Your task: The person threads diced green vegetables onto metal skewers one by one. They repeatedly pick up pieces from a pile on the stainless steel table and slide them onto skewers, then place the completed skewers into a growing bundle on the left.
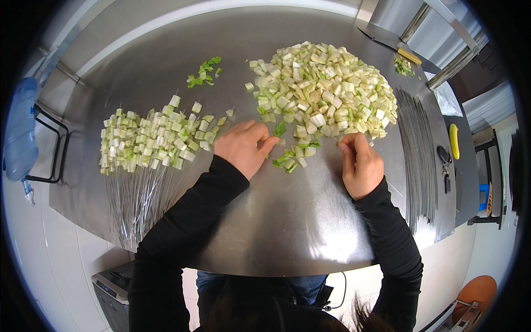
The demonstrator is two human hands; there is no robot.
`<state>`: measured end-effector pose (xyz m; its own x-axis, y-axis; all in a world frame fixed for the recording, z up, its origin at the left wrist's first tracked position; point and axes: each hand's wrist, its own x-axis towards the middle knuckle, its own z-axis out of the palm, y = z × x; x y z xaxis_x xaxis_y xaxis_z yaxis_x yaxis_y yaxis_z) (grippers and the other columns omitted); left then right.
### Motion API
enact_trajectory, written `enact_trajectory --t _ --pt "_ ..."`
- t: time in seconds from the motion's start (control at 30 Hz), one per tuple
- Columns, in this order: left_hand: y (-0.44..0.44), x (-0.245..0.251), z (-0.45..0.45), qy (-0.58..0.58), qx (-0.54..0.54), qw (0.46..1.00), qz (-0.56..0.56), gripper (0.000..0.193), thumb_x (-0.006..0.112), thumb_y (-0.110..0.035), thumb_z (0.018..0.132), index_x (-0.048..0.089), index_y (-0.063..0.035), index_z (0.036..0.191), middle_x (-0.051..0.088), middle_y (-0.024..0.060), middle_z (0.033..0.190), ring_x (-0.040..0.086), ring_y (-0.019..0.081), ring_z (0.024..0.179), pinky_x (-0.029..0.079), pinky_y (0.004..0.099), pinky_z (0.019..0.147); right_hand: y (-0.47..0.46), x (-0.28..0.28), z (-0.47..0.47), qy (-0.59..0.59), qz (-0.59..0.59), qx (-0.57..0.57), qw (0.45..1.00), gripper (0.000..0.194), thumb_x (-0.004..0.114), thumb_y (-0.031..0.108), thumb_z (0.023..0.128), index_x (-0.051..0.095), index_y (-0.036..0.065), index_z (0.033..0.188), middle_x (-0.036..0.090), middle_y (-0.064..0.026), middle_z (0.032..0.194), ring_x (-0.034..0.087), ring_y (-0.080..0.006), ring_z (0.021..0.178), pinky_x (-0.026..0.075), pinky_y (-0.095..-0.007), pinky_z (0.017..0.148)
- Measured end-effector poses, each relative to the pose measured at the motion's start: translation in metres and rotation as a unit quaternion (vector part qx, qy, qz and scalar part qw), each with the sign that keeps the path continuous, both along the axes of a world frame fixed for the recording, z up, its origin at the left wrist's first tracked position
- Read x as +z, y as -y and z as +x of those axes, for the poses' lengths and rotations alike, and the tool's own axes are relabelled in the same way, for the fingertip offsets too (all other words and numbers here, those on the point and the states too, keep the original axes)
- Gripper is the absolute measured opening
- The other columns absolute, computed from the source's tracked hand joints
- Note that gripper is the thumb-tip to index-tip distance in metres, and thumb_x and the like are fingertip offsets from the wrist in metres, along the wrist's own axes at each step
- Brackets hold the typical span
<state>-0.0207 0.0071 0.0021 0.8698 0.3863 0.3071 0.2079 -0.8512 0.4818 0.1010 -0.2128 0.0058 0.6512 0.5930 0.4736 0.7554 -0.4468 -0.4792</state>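
Observation:
A large heap of chopped pale cabbage stalk [327, 91] lies on the stainless-steel table [265, 232]. My right hand [361, 168] is at the heap's near edge, thumb and forefinger pinched on what looks like a thin metal skewer; a fine line shows past the wrist. My left hand [244, 145] is curled beside a green leaf scrap [280, 129]; whether its fingertips hold a piece is hidden. Between my hands lie several loose leafy pieces [294, 157]. Left of my left hand, many loaded cabbage skewers [145, 137] lie side by side, their bare metal ends [141, 199] towards the near edge.
Bare metal skewers [417, 162] lie in a bundle at right. Beyond are a knife [408, 55] and chopped scraps [402, 66]. Keys [444, 157] and a banana-like yellow item [454, 141] sit farther right. Leaf bits [203, 74] lie at the back; a plastic water jug [20, 128] stands left.

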Motion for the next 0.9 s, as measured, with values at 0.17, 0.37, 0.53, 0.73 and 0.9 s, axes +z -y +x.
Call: enact_trajectory --t 0.17,0.37,0.53,0.73,0.9 --pt "-0.001 -0.01 0.001 0.1 -0.051 0.992 0.058 0.018 0.074 -0.013 0.078 0.057 -0.0104 0.074 0.049 0.0041 0.079 0.057 0.0249 0.079 0.047 0.0385 0.063 0.001 0.002 0.0 -0.004 -0.004 0.008 1.0 0.007 0.061 0.005 0.091 0.054 0.006 0.09 0.065 -0.0116 0.081 0.063 -0.036 0.069 0.049 -0.0423 0.059" --pt "-0.002 -0.013 0.0 0.069 -0.073 0.995 0.012 0.027 0.062 0.001 0.076 0.063 -0.0099 0.101 0.048 0.0082 0.095 0.054 0.0259 0.089 0.049 0.0366 0.07 0.001 0.003 0.0 -0.005 -0.007 0.008 1.0 0.007 0.061 0.005 0.091 0.054 0.006 0.09 0.064 -0.0114 0.081 0.063 -0.0358 0.069 0.049 -0.0421 0.058" --pt "-0.007 -0.019 0.004 0.102 -0.12 0.966 -0.203 0.049 0.048 0.006 0.082 0.058 -0.01 0.128 0.046 0.01 0.102 0.052 0.0198 0.087 0.047 0.0319 0.075 0.001 0.004 0.0 -0.008 -0.012 0.008 1.0 0.007 0.062 0.006 0.091 0.055 0.006 0.091 0.065 -0.011 0.081 0.063 -0.0353 0.068 0.049 -0.0415 0.058" --pt "-0.008 -0.02 0.007 0.097 -0.169 0.863 -0.467 0.044 0.037 -0.002 0.101 0.047 -0.0075 0.143 0.051 0.009 0.119 0.055 0.0163 0.101 0.047 0.0282 0.09 0.002 0.006 0.0 0.003 -0.01 0.021 1.0 0.004 0.062 0.006 0.091 0.059 0.006 0.092 0.065 -0.0104 0.083 0.064 -0.0336 0.069 0.051 -0.0392 0.059" --pt "-0.004 -0.016 0.007 0.12 -0.158 0.793 -0.576 0.03 0.039 -0.013 0.107 0.047 -0.0009 0.134 0.06 0.0181 0.126 0.063 0.0258 0.116 0.052 0.0336 0.096 0.002 0.007 -0.001 0.0 -0.001 0.03 1.0 0.003 0.063 0.006 0.091 0.061 0.006 0.092 0.066 -0.0101 0.085 0.065 -0.0327 0.071 0.051 -0.038 0.061"
